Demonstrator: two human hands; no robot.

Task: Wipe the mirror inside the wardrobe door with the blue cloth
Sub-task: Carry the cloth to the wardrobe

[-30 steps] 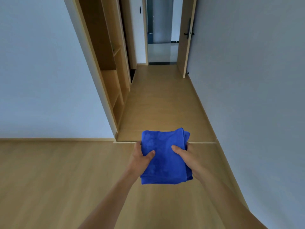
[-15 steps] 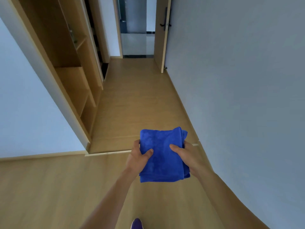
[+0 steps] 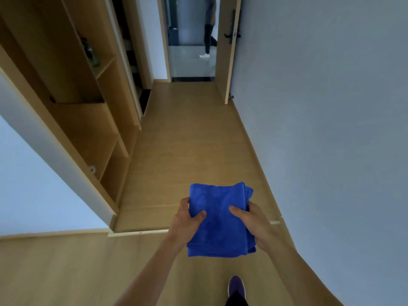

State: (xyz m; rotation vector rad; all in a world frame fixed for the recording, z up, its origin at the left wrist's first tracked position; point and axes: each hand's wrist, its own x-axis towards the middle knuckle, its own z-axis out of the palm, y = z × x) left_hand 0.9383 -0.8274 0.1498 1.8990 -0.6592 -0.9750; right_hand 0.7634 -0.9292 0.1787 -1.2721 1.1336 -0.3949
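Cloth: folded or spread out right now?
Folded. The cloth is a compact rectangle, layered edges showing at its right and bottom, gripped by the left hand and right hand.

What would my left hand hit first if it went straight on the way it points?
Nothing close: the left hand, gripping the blue cloth, points down the hallway floor toward the far doorway; depth unclear.

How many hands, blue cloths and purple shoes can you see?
Hands: 2, the left hand and the right hand
Blue cloths: 1, the cloth that both hands hold
Purple shoes: 1, the shoe
Total: 4
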